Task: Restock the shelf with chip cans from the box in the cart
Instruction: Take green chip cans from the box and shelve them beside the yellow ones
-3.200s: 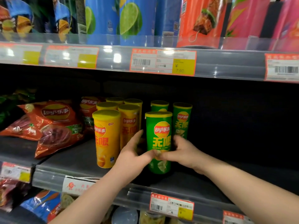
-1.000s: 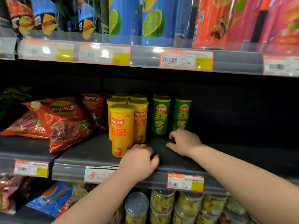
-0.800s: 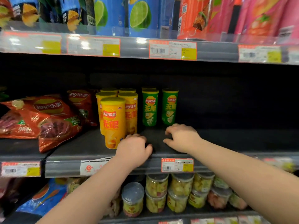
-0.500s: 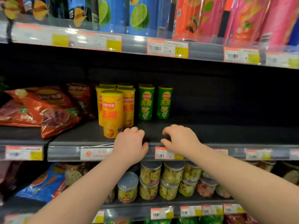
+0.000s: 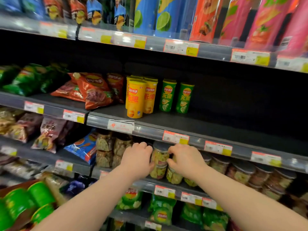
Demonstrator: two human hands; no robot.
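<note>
Two green chip cans point(image 5: 167, 96) stand side by side on the dark middle shelf point(image 5: 216, 125), with more green cans half hidden behind them. Left of them is a cluster of yellow chip cans point(image 5: 135, 99). At the bottom left, several green cans point(image 5: 25, 205) lie in a brown box. My left hand point(image 5: 136, 159) and right hand point(image 5: 185, 160) hover below the shelf edge, in front of the jars one shelf down. Their fingers are loosely curled and hold nothing.
Red chip bags point(image 5: 93, 90) lie left of the yellow cans. Clear snack jars point(image 5: 241, 174) fill the shelf below. Tall blue, orange and pink cans point(image 5: 166, 15) line the upper shelf. Right of the green cans the shelf surface is bare and dark.
Both hands let go of the green can, which now stands on the shelf, and drew back and down past the shelf edge. The view pulled back, and the box of green cans came into sight.
</note>
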